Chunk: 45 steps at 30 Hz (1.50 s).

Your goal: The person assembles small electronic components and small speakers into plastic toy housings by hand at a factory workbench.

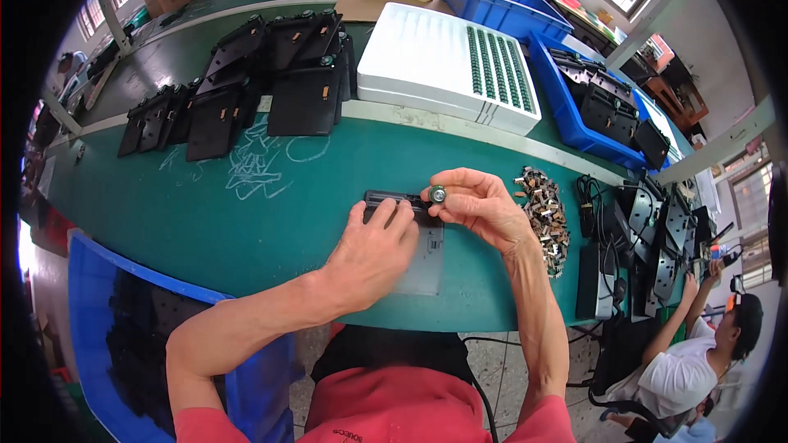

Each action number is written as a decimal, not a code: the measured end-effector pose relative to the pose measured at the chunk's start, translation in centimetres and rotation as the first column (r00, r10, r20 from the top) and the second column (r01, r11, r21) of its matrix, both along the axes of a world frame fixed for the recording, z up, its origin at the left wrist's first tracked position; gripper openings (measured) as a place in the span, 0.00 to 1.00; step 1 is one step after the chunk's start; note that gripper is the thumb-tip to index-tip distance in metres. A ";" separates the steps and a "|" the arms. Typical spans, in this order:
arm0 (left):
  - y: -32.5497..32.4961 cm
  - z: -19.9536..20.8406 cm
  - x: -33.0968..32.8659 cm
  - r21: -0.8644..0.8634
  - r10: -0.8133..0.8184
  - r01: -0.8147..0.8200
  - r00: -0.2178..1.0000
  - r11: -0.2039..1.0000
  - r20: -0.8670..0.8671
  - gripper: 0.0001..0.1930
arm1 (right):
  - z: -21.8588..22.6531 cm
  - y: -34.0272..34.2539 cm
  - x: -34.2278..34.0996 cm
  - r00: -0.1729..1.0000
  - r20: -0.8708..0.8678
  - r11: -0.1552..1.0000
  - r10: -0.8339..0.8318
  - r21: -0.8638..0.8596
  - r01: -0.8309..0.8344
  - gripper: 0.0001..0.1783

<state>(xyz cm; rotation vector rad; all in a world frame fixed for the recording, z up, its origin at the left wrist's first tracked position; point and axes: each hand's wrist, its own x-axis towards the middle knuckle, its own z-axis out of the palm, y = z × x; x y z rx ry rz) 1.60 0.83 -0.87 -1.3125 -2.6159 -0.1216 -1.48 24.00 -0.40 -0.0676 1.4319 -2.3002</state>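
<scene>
Right in front of me on the green bench lies a black plastic panel (pixel 392 196) with a raised bar along its far edge. A greyish, see-through-looking section (pixel 423 271) extends from it toward me. My left hand (pixel 373 254) rests over the panel, fingers bent and gripping its far bar. Between thumb and fingertips of my right hand (pixel 484 209) is a small round part (pixel 437 194) with a green rim and a silvery centre. It is held at the right end of the bar; whether it touches the panel I cannot tell.
A heap of small metal parts (pixel 546 217) lies right of my right hand. Behind stand a white foam tray (pixel 414 53) with rows of green parts and stacked black panels (pixel 300 102). Blue bins (pixel 148 275) flank the bench. A co-worker (pixel 685 361) sits at right.
</scene>
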 end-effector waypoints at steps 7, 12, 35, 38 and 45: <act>-0.1 0.6 0.0 -0.017 -0.005 0.006 0.999 1.000 0.044 0.21 | -0.2 -0.1 1.2 0.996 -0.079 0.993 -0.040 0.109 0.049 0.16; 0.0 0.9 0.0 -0.038 -0.006 0.007 1.000 0.999 0.029 0.24 | -0.1 -0.1 1.6 0.964 -0.256 0.931 -0.075 0.328 0.160 0.16; -0.1 0.9 0.8 -0.031 0.030 -0.028 0.998 0.999 0.049 0.25 | -0.1 -1.0 2.1 0.905 -0.420 0.576 -0.063 0.725 0.376 0.11; 0.0 0.9 0.8 -0.023 0.017 -0.016 0.999 1.000 0.051 0.25 | 0.2 -0.8 2.4 0.864 -0.503 0.518 0.029 0.747 0.417 0.13; 0.0 0.8 0.9 -0.039 0.028 -0.027 0.999 0.999 0.026 0.25 | -0.4 -0.6 2.5 0.805 -0.571 0.448 0.158 0.768 0.457 0.15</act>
